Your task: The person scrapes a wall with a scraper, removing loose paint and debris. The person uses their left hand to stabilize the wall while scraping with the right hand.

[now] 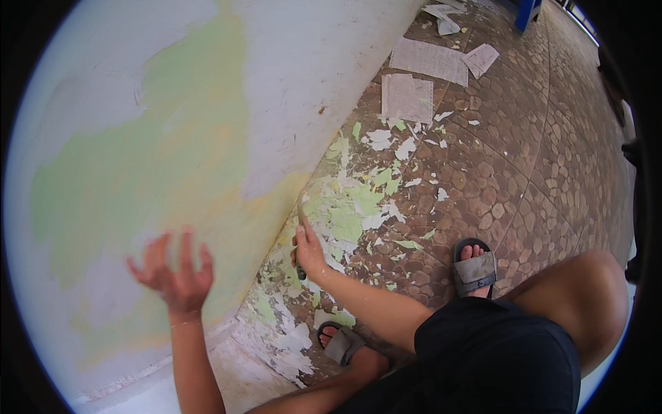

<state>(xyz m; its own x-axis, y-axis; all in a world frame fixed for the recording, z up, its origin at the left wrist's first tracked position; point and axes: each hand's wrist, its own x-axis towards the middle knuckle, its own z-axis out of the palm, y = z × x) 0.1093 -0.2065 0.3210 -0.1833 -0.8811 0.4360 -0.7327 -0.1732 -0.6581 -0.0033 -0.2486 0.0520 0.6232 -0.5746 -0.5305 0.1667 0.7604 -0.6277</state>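
Low at the foot of a painted wall (289, 57), my right hand (311, 256) grips a slim tool (301, 274) with a dark handle, perhaps a scraper. Its narrow far end lies along the line where wall meets floor. My left hand (181, 277) is held up before the wall with its fingers spread, somewhat blurred and holding nothing; I cannot tell whether it touches the surface. Behind it spreads a pale green patch (191, 124) with yellowish edges, bordered by whitish paint. Green and white paint flakes (346, 215) lie heaped beside my right hand.
Paper sheets (407, 98) lie on the stone-patterned floor (465, 176) along the wall. My sandalled feet stand among or near the flakes, one sandal (344, 345) close to the wall, the other sandal (474, 269) farther right. A blue object (526, 14) stands at the top.
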